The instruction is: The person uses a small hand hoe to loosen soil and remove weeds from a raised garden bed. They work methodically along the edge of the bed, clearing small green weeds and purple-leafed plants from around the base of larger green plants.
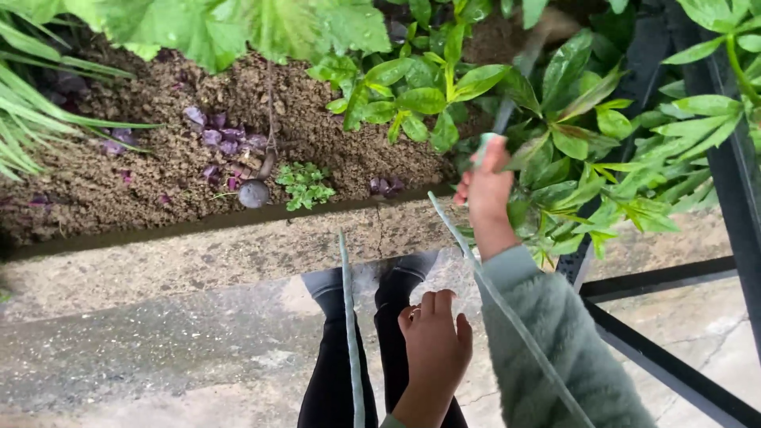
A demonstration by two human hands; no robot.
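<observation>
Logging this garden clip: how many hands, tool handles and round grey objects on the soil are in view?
Hands: 2, left hand and right hand
Tool handle: 1
Round grey object: 1
Total: 4

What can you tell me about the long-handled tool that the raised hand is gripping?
The tool has a thin dark shaft with a pale green grip at its lower end, closed inside the right hand. It slants up and to the right through the leafy plants. Its upper end is blurred, so its shape cannot be told. It looks like metal.
</observation>
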